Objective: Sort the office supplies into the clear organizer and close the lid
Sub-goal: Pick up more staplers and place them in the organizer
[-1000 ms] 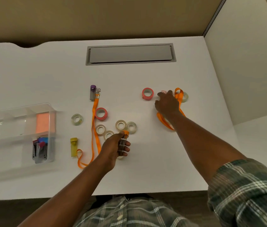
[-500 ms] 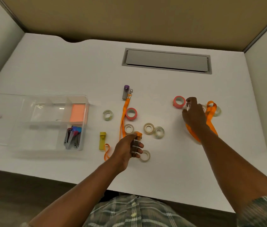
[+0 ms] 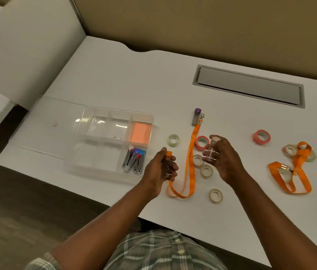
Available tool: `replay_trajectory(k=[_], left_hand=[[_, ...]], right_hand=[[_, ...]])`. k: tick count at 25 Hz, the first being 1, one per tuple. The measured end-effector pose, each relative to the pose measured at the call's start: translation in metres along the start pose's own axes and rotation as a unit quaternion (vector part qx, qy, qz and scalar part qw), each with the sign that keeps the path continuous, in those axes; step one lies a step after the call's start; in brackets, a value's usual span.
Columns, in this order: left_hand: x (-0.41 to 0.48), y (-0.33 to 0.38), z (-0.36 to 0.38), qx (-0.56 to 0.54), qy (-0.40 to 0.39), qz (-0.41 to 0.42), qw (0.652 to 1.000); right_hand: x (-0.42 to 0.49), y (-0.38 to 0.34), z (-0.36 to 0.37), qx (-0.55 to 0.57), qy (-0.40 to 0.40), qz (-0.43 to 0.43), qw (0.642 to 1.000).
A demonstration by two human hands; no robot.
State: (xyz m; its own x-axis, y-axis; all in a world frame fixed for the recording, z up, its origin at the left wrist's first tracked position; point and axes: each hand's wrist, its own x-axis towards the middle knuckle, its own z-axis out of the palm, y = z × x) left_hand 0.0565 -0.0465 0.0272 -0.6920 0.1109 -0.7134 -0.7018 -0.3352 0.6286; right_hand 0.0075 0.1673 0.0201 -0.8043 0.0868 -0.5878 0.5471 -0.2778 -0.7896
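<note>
The clear organizer (image 3: 79,162) sits open at the desk's left, its lid (image 3: 42,129) lying flat beside it. One compartment holds orange sticky notes (image 3: 140,132), another holds several small metal tools (image 3: 134,162). My left hand (image 3: 158,170) grips an orange-capped tube (image 3: 167,155) just right of the organizer. My right hand (image 3: 223,158) holds a clear pink-capped tube (image 3: 211,149) above the tape rolls. A purple-capped tube (image 3: 196,117) lies farther back.
An orange lanyard (image 3: 191,158) runs between my hands. Clear tape rolls (image 3: 173,140) and pink ones (image 3: 261,137) are scattered about. A second orange lanyard (image 3: 292,172) lies tangled at the right. A grey cable hatch (image 3: 249,86) sits at the back.
My right hand lifted the pink-capped tube from the far right and carried it left toward the middle. My left hand moved its orange-capped tube left, nearer the organizer. The view swung left.
</note>
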Motion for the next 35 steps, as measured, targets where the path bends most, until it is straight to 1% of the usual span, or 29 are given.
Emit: replay_trajectory(k=[3,6,9,13,17,21,25,27,31,33,35], left_hand=[[0.000,0.010,-0.030,0.013,0.032,0.035,0.999],[-0.001,0.019,-0.063,0.022,0.064,0.069,0.995],[-0.002,0.030,-0.098,0.049,0.130,0.092,0.986],[0.001,0.045,-0.139,0.101,0.195,0.117,0.969],[0.013,0.055,-0.167,0.147,0.217,0.111,0.959],[0.026,0.061,-0.176,0.148,0.226,0.085,0.959],[0.033,0.064,-0.175,0.138,0.222,0.073,0.962],[0.038,0.061,-0.175,0.149,0.221,0.056,0.962],[0.044,0.057,-0.174,0.189,0.245,0.039,0.950],[0.043,0.057,-0.171,0.215,0.269,0.056,0.937],[0.040,0.058,-0.164,0.238,0.291,0.099,0.921]], right_hand=[[-0.011,0.013,0.057,-0.020,-0.051,0.031,0.998],[-0.019,0.028,0.109,-0.078,-0.099,0.049,0.991],[-0.026,0.042,0.158,-0.134,-0.142,0.061,0.979],[-0.031,0.058,0.218,-0.169,-0.172,0.055,0.969],[-0.032,0.072,0.264,-0.189,-0.178,0.057,0.964],[-0.030,0.080,0.289,-0.188,-0.168,0.080,0.964],[-0.027,0.084,0.300,-0.224,-0.152,0.080,0.959],[-0.024,0.087,0.302,-0.244,-0.146,0.078,0.956],[-0.024,0.086,0.300,-0.270,-0.147,0.070,0.949],[-0.026,0.082,0.293,-0.273,-0.153,0.060,0.948],[-0.026,0.075,0.281,-0.273,-0.157,0.046,0.948]])
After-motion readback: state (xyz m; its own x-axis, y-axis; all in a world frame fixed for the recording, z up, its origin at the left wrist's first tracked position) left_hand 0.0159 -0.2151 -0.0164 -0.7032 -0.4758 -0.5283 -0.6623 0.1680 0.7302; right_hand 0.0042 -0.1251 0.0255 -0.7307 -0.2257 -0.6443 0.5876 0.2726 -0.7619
